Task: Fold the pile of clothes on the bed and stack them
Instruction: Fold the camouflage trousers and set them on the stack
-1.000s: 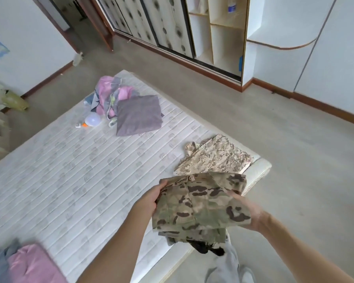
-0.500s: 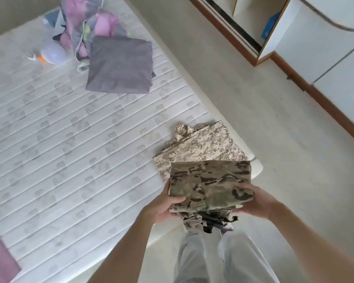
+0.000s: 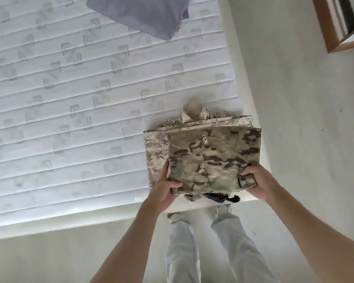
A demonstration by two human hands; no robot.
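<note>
Pale floor (image 3: 294, 99), wooden-framed wardrobe (image 3: 323, 27) at upper right

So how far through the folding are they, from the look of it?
Partly through. A folded tan digital-camouflage garment already lies at the mattress corner, and a folded grey garment sits farther up the bed. In hand: the left hand and right hand grip a folded green camouflage garment, placing it over the tan one. Whatever is left unfolded is out of view here.
</note>
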